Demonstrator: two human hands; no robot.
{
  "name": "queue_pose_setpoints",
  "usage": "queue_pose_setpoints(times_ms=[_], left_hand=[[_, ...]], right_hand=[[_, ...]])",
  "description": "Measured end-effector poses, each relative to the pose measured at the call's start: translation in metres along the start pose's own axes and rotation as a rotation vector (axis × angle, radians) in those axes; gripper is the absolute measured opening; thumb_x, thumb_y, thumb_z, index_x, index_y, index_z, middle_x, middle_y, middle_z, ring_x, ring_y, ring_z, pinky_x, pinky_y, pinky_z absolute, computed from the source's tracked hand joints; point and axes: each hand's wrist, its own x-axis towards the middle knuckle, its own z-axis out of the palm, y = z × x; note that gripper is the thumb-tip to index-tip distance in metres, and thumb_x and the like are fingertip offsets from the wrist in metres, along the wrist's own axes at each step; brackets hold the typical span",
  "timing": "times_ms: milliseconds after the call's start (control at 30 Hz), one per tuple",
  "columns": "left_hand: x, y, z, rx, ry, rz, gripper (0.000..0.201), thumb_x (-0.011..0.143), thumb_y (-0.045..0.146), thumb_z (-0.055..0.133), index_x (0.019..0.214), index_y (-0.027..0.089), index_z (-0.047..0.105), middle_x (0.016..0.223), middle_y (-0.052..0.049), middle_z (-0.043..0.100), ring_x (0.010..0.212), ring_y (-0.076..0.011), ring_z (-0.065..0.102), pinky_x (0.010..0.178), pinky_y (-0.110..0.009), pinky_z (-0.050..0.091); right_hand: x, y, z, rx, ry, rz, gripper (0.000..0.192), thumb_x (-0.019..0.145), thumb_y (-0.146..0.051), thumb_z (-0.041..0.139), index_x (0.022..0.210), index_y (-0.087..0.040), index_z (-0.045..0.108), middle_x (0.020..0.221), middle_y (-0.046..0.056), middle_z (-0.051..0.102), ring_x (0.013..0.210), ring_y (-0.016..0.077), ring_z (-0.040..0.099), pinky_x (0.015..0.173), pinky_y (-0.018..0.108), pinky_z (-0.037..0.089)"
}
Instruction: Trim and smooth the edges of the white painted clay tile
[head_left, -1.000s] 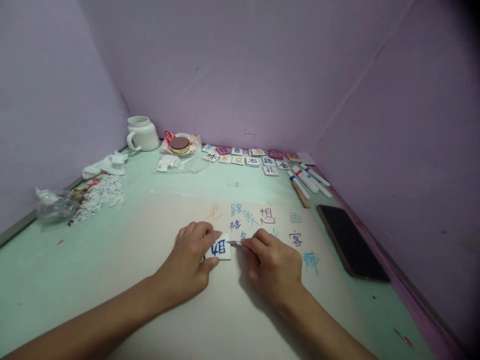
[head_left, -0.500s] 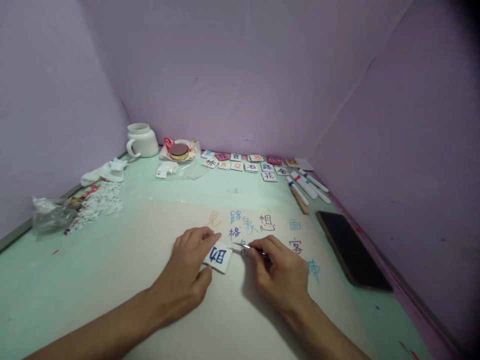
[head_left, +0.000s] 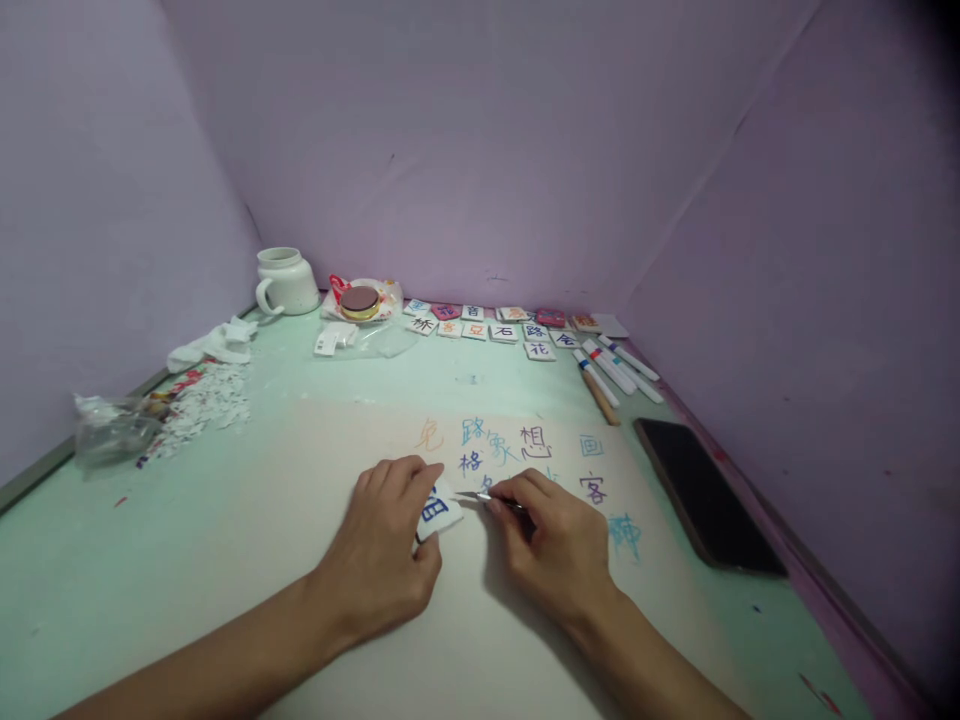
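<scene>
Nearest, the left hand [head_left: 386, 545] pinches a white tile [head_left: 437, 508] with blue writing, tilted on the paper [head_left: 300, 480]. Just beside it, the right hand [head_left: 551, 545] grips a thin blade [head_left: 480, 496], tip near the tile's edge. Farther back on the worktop [head_left: 75, 560] lie a phone [head_left: 705, 495], markers [head_left: 615, 365], more tiles [head_left: 502, 328] and a mug [head_left: 285, 282].

Lilac walls [head_left: 480, 150], pale green tabletop [head_left: 112, 560]

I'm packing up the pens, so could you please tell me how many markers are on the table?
4 white markers lie side by side at the back right, between the tiles and the phone. More may be hidden.
</scene>
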Motion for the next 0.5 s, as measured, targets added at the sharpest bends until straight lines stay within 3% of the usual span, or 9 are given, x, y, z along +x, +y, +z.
queue_pose_setpoints(times_ms=[233,500], left_hand=[[-0.0043,-0.0084,-0.0032,-0.047,-0.034,-0.092,0.040,0.078,0.025,0.054,0.117,0.016,0.053,0.112,-0.013,0.051,0.105,-0.0313,0.046,0.091,-0.054,0.040],[-0.0036,-0.0086,-0.0040,-0.085,-0.071,-0.049,0.041,0.078,0.019,0.054,0.119,0.015,0.053,0.113,-0.013,0.052,0.105,-0.0310,0.047,0.092,-0.054,0.038]], right_hand=[[-0.0006,-0.0013,0.0000,0.002,-0.008,-0.019,0.016,0.081,-0.022,0.051,0.079,-0.022,0.067,0.072,-0.001,0.067,0.061,0.0138,0.061,0.051,0.024,0.035],[-0.0047,-0.0083,-0.0004,0.012,-0.027,-0.046,0.017,0.081,-0.021,0.050,0.078,-0.021,0.067,0.070,0.000,0.066,0.060,0.0154,0.060,0.050,0.025,0.034]])
